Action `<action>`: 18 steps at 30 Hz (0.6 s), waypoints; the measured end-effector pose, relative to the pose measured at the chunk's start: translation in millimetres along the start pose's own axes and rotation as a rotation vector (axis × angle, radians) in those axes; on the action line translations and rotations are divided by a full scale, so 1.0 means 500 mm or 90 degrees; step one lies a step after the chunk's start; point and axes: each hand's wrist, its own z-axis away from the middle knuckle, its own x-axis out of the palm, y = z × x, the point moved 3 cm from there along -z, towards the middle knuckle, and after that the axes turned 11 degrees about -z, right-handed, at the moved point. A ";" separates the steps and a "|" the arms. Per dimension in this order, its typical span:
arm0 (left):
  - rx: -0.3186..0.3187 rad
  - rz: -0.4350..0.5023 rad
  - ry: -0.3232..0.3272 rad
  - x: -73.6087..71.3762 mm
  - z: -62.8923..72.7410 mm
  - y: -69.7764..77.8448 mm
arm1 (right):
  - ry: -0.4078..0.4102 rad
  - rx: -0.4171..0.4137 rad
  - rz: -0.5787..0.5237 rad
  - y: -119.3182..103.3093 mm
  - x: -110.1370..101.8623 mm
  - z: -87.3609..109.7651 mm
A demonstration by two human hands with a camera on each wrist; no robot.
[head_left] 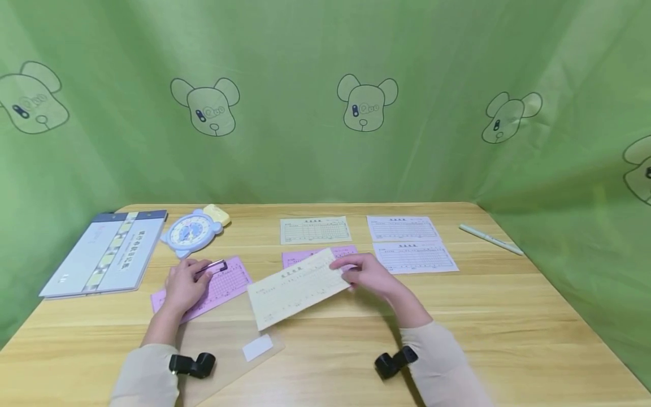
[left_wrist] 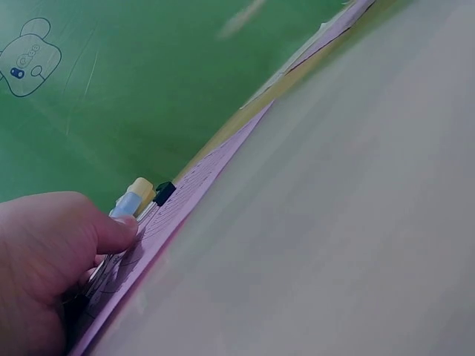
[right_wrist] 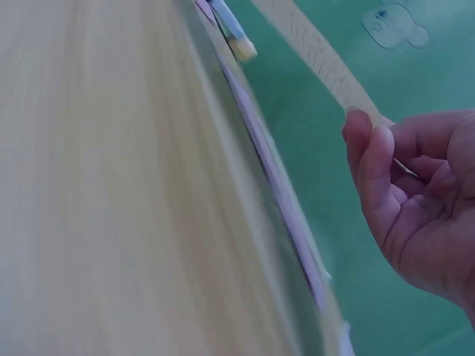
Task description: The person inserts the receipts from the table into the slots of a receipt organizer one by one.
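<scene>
My right hand (head_left: 368,276) pinches a cream printed form slip (head_left: 295,291) by its right end, between thumb and fingers. The slip is raised and tilted above the table, its left end lower; in the right wrist view the slip (right_wrist: 319,55) appears nearly edge-on. On the left, my left hand (head_left: 187,282) grips the metal clip (head_left: 216,267) of a translucent clipboard (head_left: 218,345), thumb on the clip's wire in the left wrist view. A pink form slip (head_left: 229,282) lies at the clip end of the board, partly hidden by that hand.
Behind the raised slip lies another pink slip (head_left: 300,255); a pale green slip (head_left: 315,232) and white slips (head_left: 404,228) lie farther back. A pen (head_left: 490,239) is at right. A blue clock (head_left: 189,233), a yellow block (head_left: 217,215) and a notebook (head_left: 107,254) sit left.
</scene>
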 end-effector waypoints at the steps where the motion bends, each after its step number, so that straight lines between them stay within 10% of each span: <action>1: -0.001 0.000 -0.001 0.000 0.000 0.000 | -0.003 0.004 -0.005 0.002 0.013 -0.010; 18: -0.009 0.001 -0.005 -0.003 0.001 0.001 | -0.042 0.031 0.027 0.011 0.169 -0.103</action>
